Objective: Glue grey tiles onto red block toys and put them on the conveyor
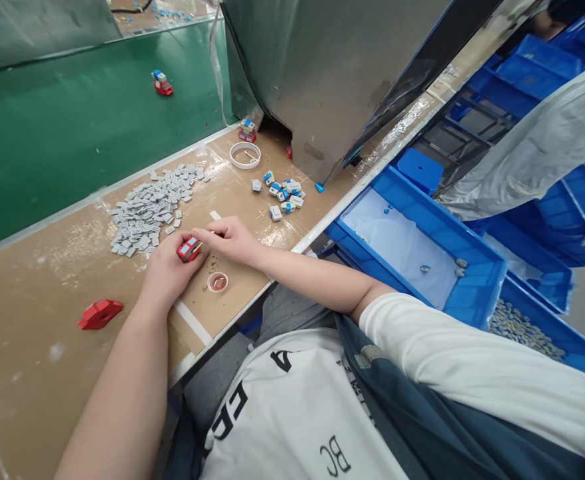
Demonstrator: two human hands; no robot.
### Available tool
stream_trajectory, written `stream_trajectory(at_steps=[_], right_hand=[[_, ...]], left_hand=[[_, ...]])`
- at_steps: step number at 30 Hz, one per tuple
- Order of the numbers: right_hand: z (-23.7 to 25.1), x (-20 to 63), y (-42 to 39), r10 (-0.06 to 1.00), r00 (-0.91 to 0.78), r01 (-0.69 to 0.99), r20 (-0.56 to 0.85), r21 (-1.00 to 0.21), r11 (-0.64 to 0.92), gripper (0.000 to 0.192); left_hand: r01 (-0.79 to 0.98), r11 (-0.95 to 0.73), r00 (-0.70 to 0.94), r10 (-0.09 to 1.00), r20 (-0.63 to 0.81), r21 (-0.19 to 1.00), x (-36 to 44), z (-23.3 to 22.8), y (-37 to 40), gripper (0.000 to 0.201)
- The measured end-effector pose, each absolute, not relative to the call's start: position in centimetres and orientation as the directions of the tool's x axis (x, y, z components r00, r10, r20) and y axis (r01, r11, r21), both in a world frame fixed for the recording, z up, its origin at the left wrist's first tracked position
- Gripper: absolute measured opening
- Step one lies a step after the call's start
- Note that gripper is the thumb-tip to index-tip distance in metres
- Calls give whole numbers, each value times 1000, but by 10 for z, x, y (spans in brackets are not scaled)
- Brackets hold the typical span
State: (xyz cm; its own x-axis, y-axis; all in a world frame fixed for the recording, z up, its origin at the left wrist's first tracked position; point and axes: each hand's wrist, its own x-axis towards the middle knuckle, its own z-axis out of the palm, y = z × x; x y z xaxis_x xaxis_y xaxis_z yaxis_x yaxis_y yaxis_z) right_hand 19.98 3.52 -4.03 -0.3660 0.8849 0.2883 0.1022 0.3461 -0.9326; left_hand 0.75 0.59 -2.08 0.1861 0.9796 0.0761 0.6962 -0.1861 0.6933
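A brown-covered table [47, 373], shiny and blotched in places, runs alongside a green surface [72, 147]. A big metal housing [332, 73] stands at the table's far end; beyond the right edge are blue bins [487, 293] and a co-worker's pale trouser leg [532, 143].

The left hand [169, 265] is closed around a small red piece [189, 249] with pale panels, held just above the table near its front edge. The right hand [232, 241] meets it there, fingers bent and close together, tips at the piece's side. A thin pale stick [198, 247] shows by them; whether they grip it, I cannot tell.

Just beside the hands, toward the body, sits a small cup [217, 291] with reddish liquid. Past the left hand spreads a heap of grey tiles [147, 207]. Farther on lie blue-and-white blocks [285, 193] and a white ring [245, 166], with a red-based stack [247, 131] behind it. A larger red part [100, 314] lies left of the left wrist, and a red-and-blue toy [162, 84] rests on the green surface. The left hand's fingers hide part of the red piece.
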Motion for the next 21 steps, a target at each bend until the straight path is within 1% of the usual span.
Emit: stream_trajectory(at_steps=[8,10,12,15,17,21], right_hand=[[-33,204,34,886,-323,82,331,-923,375,66],[-30,210,32,865,-370,78,338,-917,392,68],[-28,217,30,802,-484,74,349,-897,435,70],[-28,224,26,672,-650,59,355,-858,510,70],[-29,225,23,621,-695,47,362,-839,542,69],[-31,225,21,567,-735,19,372,-825,565,70]], left_hand=[[695,-178,175,982,77,697,9,-22,6,32],[690,-166,162,984,72,705,9,-20,5,35],[676,-139,133,989,66,724,9,-17,3,40],[645,-91,79,996,52,759,7,-13,0,46],[625,-74,61,997,46,777,7,-12,-2,50],[609,-81,62,997,55,789,7,-12,-4,51]])
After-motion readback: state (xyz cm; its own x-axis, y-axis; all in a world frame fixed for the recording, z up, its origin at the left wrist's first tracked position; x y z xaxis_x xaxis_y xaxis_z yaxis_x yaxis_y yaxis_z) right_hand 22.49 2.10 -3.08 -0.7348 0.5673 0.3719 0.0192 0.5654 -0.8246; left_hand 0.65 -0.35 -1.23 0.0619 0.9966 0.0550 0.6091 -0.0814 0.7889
